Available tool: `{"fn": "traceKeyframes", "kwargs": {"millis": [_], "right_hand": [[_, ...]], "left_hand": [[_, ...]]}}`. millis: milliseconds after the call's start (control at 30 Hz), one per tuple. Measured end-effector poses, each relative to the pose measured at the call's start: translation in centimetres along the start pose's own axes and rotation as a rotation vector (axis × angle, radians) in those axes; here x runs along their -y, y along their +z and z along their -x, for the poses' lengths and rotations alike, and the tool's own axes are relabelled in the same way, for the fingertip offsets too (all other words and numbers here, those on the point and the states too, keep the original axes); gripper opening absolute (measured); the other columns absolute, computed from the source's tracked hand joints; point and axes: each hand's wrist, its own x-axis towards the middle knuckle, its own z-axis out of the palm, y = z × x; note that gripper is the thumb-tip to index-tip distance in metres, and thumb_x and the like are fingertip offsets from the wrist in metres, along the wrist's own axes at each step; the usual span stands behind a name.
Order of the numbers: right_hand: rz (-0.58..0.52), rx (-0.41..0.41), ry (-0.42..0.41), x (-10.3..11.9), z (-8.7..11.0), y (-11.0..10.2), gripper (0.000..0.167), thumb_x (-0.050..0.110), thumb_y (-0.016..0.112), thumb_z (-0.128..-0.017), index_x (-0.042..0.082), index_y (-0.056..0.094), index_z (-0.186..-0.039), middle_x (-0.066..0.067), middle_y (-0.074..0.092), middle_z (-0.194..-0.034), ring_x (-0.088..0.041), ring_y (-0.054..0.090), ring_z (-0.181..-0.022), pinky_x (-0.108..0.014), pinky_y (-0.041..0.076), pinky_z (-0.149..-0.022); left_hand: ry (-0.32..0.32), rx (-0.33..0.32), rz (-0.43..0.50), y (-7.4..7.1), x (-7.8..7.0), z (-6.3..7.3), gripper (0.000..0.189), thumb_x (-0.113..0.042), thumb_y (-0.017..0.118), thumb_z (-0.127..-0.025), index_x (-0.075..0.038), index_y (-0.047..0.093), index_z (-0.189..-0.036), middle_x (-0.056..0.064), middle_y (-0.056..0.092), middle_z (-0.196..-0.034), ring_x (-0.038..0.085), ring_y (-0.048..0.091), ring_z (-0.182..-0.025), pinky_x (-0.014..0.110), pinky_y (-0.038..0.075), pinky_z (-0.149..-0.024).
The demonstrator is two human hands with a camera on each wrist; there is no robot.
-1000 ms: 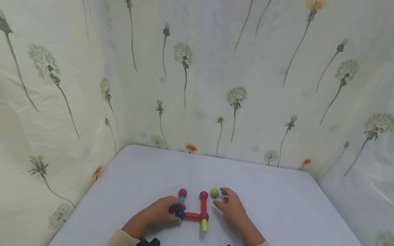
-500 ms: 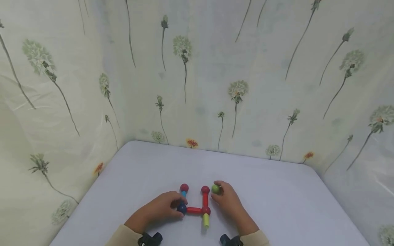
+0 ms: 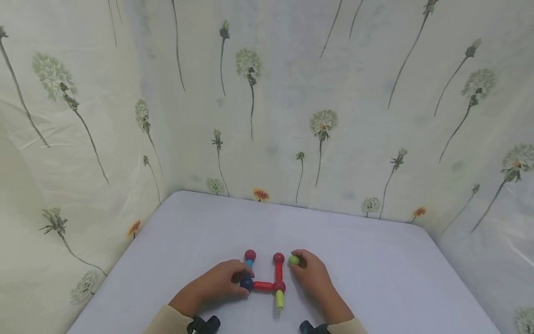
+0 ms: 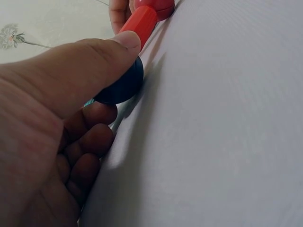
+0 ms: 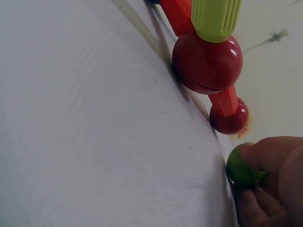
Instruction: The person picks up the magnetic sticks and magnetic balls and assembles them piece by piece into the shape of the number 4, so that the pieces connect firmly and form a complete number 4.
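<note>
My left hand [image 3: 223, 280] pinches a dark blue ball [image 3: 247, 284] at the left corner of a joined ball-and-stick toy. In the left wrist view my thumb lies across the blue ball [image 4: 125, 87] beside a red stick [image 4: 142, 26]. That red stick runs to a red ball [image 3: 279, 287], which also bears a yellow-green stick [image 3: 279, 301] toward me and another red stick [image 3: 278, 272] away from me. A far red ball [image 3: 278, 258] tops the latter. My right hand [image 3: 314, 276] holds a loose green ball [image 5: 242, 168] between thumb and fingers, just right of the far red ball.
From the blue ball a light blue stick [image 3: 249, 263] leads back to another red ball [image 3: 250, 254]. All of it lies on a white-covered table [image 3: 367, 264]. A flower-printed cloth [image 3: 275, 116] hangs behind and at the sides.
My right hand has closed round the green ball and shifted it slightly right. The left hand has stayed on the blue ball. The head view has tilted a little.
</note>
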Motion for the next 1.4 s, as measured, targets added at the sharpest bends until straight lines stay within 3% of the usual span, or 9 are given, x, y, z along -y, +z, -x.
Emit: {"fn": "traceKeyframes", "kwargs": {"millis": [367,833,1167,1400], "right_hand": [[0.001,0.040,0.031,0.5,1.4,-0.3,0.038,0.027,0.080,-0.093,0.022,0.069,-0.128,-0.003,0.070,-0.132,-0.031,0.065,-0.128,-0.050,0.056,-0.101],[-0.067,0.093,0.057,1.2,5.0,-1.3,0.039,0.032,0.084,-0.088,0.018,0.069,-0.122,-0.001,0.074,-0.120,-0.026,0.072,-0.112,-0.046,0.062,-0.088],[-0.121,0.152,-0.050,1.5,7.5,-2.2,0.040,0.031,0.084,-0.088,0.013,0.069,-0.121,-0.002,0.073,-0.119,-0.025,0.073,-0.109,-0.045,0.062,-0.088],[-0.187,0.244,-0.091,1.6,9.4,-2.3,0.044,0.036,0.083,-0.090,0.013,0.068,-0.125,-0.003,0.071,-0.123,-0.023,0.071,-0.109,-0.046,0.062,-0.091]], "left_hand": [[0.014,0.003,-0.011,-0.1,0.0,0.1,0.037,-0.037,0.089,-0.084,-0.037,0.070,-0.116,-0.015,0.061,-0.104,0.010,0.055,-0.098,0.035,0.055,-0.095],[0.042,0.006,-0.002,-0.4,0.1,0.2,0.037,-0.036,0.087,-0.086,-0.038,0.069,-0.118,-0.015,0.061,-0.107,0.010,0.055,-0.100,0.035,0.054,-0.095],[0.047,0.005,-0.003,-0.5,-0.1,0.1,0.037,-0.035,0.088,-0.086,-0.037,0.069,-0.118,-0.015,0.061,-0.109,0.009,0.055,-0.102,0.035,0.055,-0.097],[0.025,0.016,-0.010,-0.4,-0.1,0.1,0.035,-0.035,0.088,-0.085,-0.037,0.069,-0.115,-0.014,0.060,-0.107,0.010,0.055,-0.100,0.037,0.054,-0.097]]}}
